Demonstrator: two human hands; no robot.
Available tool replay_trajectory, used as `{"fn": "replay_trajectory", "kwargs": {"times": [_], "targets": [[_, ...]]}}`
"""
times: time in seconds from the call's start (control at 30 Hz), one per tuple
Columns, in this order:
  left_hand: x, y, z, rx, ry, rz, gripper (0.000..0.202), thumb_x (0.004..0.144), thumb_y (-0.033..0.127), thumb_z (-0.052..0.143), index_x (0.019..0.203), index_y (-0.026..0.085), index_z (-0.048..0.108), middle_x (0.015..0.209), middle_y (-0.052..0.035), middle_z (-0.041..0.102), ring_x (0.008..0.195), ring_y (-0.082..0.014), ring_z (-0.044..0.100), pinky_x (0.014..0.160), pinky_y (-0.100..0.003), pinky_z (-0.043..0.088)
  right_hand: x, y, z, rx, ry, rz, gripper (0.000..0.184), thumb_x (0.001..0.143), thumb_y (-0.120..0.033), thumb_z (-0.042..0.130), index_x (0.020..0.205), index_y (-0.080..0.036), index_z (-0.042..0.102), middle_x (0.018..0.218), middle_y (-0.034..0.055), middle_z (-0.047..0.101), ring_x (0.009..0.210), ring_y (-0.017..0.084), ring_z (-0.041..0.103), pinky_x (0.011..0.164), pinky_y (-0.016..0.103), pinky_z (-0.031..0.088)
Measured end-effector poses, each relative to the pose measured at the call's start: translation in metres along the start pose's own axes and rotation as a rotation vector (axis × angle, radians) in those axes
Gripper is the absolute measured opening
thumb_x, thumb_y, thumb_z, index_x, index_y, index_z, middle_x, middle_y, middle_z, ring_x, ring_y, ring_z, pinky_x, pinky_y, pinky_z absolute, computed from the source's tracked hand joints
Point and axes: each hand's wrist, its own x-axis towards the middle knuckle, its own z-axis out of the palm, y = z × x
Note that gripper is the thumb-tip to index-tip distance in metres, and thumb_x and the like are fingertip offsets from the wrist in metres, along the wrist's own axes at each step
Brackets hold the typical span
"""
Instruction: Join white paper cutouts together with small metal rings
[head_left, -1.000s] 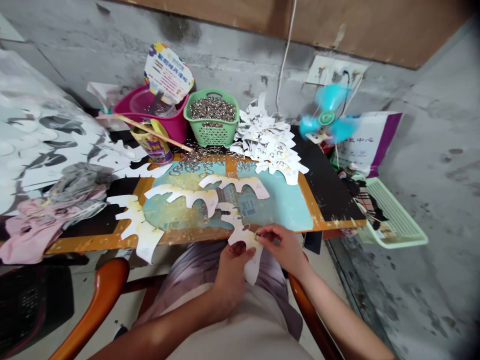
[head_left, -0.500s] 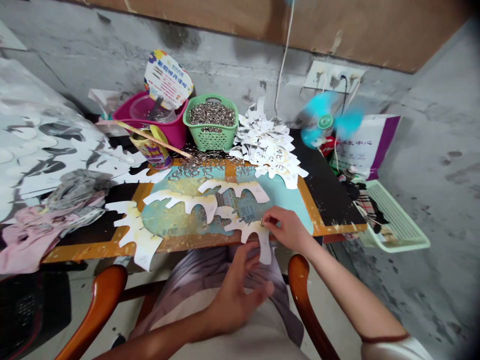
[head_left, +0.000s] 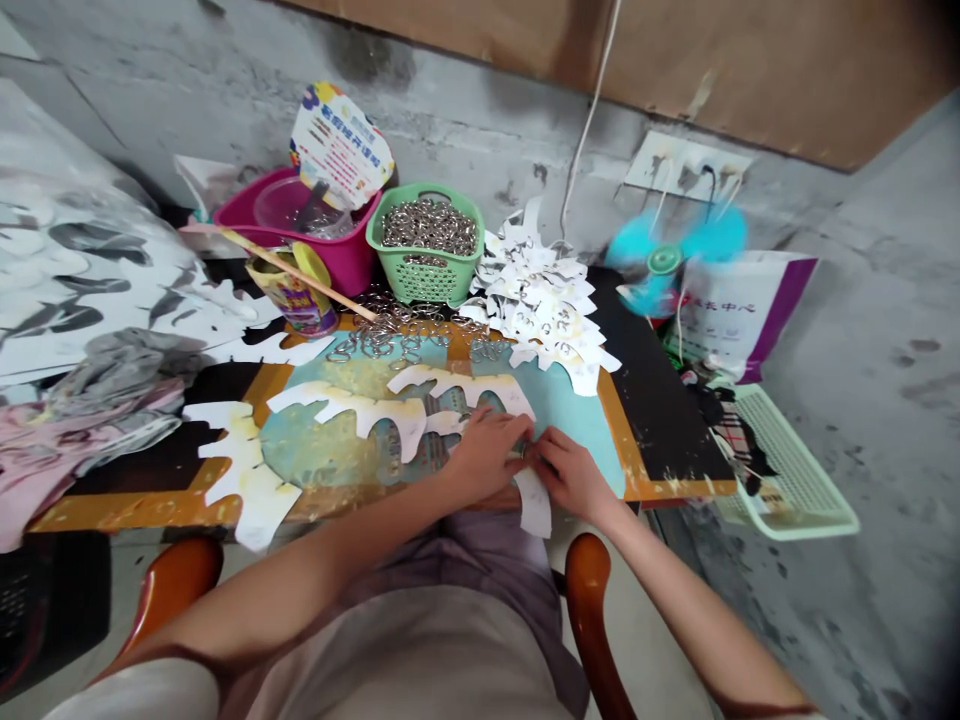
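Note:
A white cut-out piece (head_left: 534,505) with curved tabs lies at the table's front edge, its lower end hanging over. My left hand (head_left: 489,455) covers most of it, fingers bent and closed on it. My right hand (head_left: 574,472) pinches at its right side, and the fingertips of both hands nearly meet. A metal ring (head_left: 523,451) shows partly between them; fingers hide the rest. Similar cut-out pieces lie close by: one behind (head_left: 465,384), one to the left (head_left: 360,410) and one at the far left (head_left: 251,475), with yellowish glue-like stains.
Loose metal rings (head_left: 409,340) lie before a green basket (head_left: 427,272) full of them. A stick rests on a yellow-purple can (head_left: 300,300). Stacked cut-outs (head_left: 544,310) stand right of the basket. A blue fan (head_left: 661,262) and a pale green tray (head_left: 802,460) are at the right.
My left hand has moved up from the lap onto the cut-out piece and closed there. My right hand stays at the piece's right side. The view has shifted slightly.

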Motion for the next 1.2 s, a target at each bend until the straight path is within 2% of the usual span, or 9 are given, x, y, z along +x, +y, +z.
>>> {"fn": "replay_trajectory", "kwargs": {"times": [0.1, 0.2, 0.4, 0.5, 0.6, 0.73, 0.9, 1.07, 1.2], "targets": [[-0.004, 0.002, -0.002, 0.009, -0.035, 0.002, 0.024, 0.085, 0.020, 0.068, 0.107, 0.025, 0.061, 0.109, -0.0036, 0.072, 0.119, -0.0274, 0.058, 0.114, -0.057, 0.024, -0.013, 0.001, 0.005, 0.016, 0.068, -0.008, 0.015, 0.098, -0.015, 0.047, 0.093, -0.021, 0.060, 0.088, 0.0045, 0.053, 0.079, 0.018, 0.058, 0.071, 0.029, 0.048], [-0.008, 0.003, -0.002, 0.044, -0.062, 0.037, 0.016, 0.087, 0.020, 0.067, 0.101, 0.027, 0.068, 0.110, -0.0020, 0.073, 0.123, -0.0293, 0.053, 0.117, -0.062, 0.016, -0.022, 0.000, 0.004, 0.018, 0.047, -0.026, 0.016, 0.098, -0.015, 0.047, 0.098, -0.022, 0.061, 0.089, 0.0051, 0.054, 0.079, 0.018, 0.057, 0.072, 0.030, 0.050], [-0.016, 0.002, 0.004, 0.162, 0.105, 0.158, 0.016, 0.091, 0.019, 0.062, 0.083, 0.026, 0.074, 0.116, -0.0033, 0.070, 0.124, -0.0296, 0.051, 0.115, -0.066, 0.018, -0.019, -0.001, -0.013, 0.098, 0.033, -0.019, 0.031, 0.093, -0.009, 0.049, 0.118, -0.023, 0.060, 0.107, 0.0096, 0.058, 0.100, 0.022, 0.060, 0.085, 0.036, 0.054], [-0.019, 0.005, 0.005, 0.201, 0.149, 0.200, 0.020, 0.092, 0.017, 0.060, 0.079, 0.024, 0.074, 0.121, -0.0056, 0.068, 0.122, -0.0294, 0.053, 0.114, -0.065, 0.022, -0.013, 0.005, -0.014, 0.025, -0.005, -0.097, 0.031, 0.095, -0.011, 0.047, 0.119, -0.023, 0.061, 0.109, 0.0106, 0.059, 0.102, 0.023, 0.060, 0.086, 0.038, 0.054], [-0.019, 0.006, 0.003, 0.175, 0.119, 0.217, 0.025, 0.093, 0.012, 0.056, 0.080, 0.024, 0.074, 0.107, -0.0024, 0.074, 0.119, -0.0275, 0.057, 0.117, -0.063, 0.018, -0.009, 0.013, -0.013, -0.103, -0.089, -0.205, 0.026, 0.097, -0.012, 0.045, 0.112, -0.023, 0.064, 0.100, 0.0087, 0.063, 0.093, 0.023, 0.060, 0.080, 0.036, 0.053], [-0.016, 0.004, 0.001, 0.165, 0.103, 0.196, 0.020, 0.093, 0.017, 0.060, 0.083, 0.026, 0.074, 0.090, -0.0013, 0.076, 0.119, -0.0281, 0.057, 0.118, -0.062, 0.014, -0.009, 0.020, -0.021, -0.313, -0.196, -0.291, 0.027, 0.099, -0.014, 0.041, 0.110, -0.019, 0.065, 0.099, 0.0100, 0.065, 0.088, 0.024, 0.060, 0.074, 0.036, 0.053], [-0.019, 0.002, 0.000, 0.175, 0.107, 0.194, 0.018, 0.094, 0.017, 0.060, 0.089, 0.027, 0.075, 0.094, -0.0016, 0.077, 0.120, -0.0279, 0.056, 0.117, -0.063, 0.016, -0.021, 0.025, -0.035, -0.342, -0.142, -0.269, 0.030, 0.100, -0.012, 0.039, 0.116, -0.018, 0.064, 0.103, 0.0119, 0.065, 0.089, 0.025, 0.059, 0.076, 0.039, 0.055], [-0.022, 0.002, 0.001, 0.145, 0.120, 0.193, 0.020, 0.093, 0.013, 0.060, 0.093, 0.028, 0.075, 0.099, -0.0023, 0.076, 0.121, -0.0290, 0.056, 0.117, -0.066, 0.013, -0.024, 0.019, -0.035, -0.221, 0.023, -0.193, 0.026, 0.097, -0.016, 0.050, 0.118, -0.024, 0.063, 0.119, 0.0132, 0.059, 0.096, 0.025, 0.058, 0.082, 0.042, 0.054], [-0.022, 0.003, 0.001, 0.136, 0.117, 0.198, 0.022, 0.093, 0.012, 0.058, 0.090, 0.026, 0.075, 0.098, -0.0025, 0.077, 0.121, -0.0279, 0.057, 0.119, -0.064, 0.014, -0.007, 0.016, -0.025, -0.222, -0.072, -0.261, 0.034, 0.098, -0.017, 0.048, 0.130, -0.023, 0.058, 0.116, 0.0133, 0.061, 0.099, 0.025, 0.059, 0.084, 0.041, 0.053]]}}
